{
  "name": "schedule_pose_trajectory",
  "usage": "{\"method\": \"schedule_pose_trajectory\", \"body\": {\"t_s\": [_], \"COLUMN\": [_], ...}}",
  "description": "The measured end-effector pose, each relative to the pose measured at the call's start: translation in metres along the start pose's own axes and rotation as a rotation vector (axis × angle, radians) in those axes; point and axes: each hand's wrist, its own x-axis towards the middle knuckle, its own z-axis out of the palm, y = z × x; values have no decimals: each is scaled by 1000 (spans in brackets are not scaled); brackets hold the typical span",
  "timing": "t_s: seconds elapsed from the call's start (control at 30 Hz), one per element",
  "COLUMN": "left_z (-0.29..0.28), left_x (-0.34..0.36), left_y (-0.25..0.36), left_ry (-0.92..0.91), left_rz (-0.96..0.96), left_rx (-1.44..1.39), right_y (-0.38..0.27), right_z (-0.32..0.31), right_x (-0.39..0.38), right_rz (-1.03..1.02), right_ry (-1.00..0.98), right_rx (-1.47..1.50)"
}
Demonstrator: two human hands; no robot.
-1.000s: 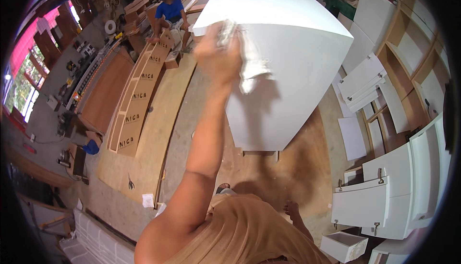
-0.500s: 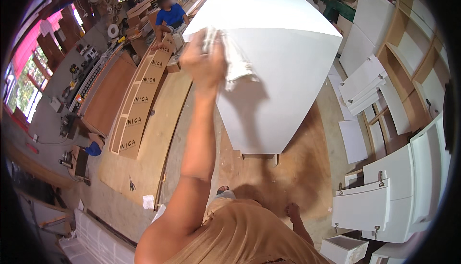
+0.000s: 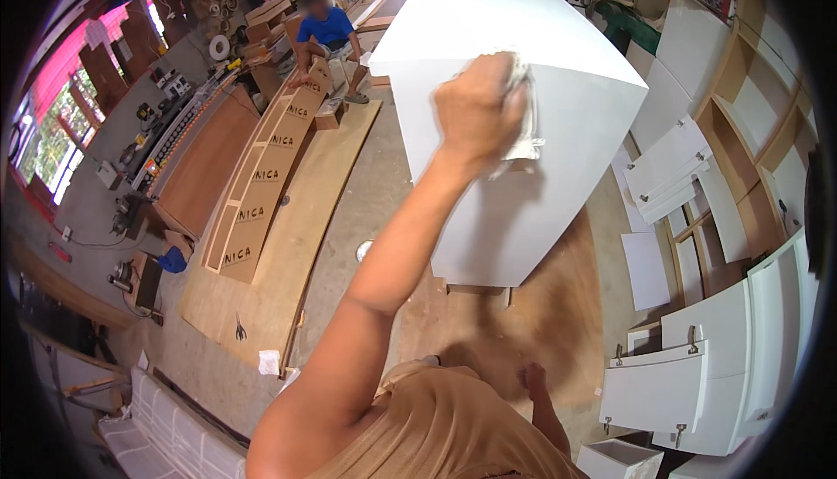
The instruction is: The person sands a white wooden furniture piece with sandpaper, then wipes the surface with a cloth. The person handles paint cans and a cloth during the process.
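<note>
White cabinet [image 3: 575, 122]: wiping looks under way, not finished

At left, a co-worker [image 3: 328, 27] sits by a long brown compartmented frame [image 3: 261, 191]. Mid-view, the left hand [image 3: 478, 108], fingers curled round a white cloth [image 3: 526, 135], holds it at the upper front face of the cabinet, which stands ahead of the person. The face looks evenly white, so wiped and remaining areas cannot be told apart. Lower right, the right hand [image 3: 530, 377] hangs away from the cabinet; how closed it is, I cannot tell.
</note>
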Motion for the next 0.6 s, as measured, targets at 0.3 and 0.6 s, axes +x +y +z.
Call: {"method": "schedule_pose_trajectory", "body": {"t_s": [0.3,0.6], "left_z": [-133,-100], "left_x": [9,-1], "left_y": [-103,-95], "left_ry": [270,285], "left_rz": [-244,-251], "left_rx": [0,-96], "right_y": [90,32], "right_z": [-20,21], "right_x": [-12,39], "right_rz": [-18,-233], "right_ry": [-104,-145], "right_rx": [-422,-239]}}
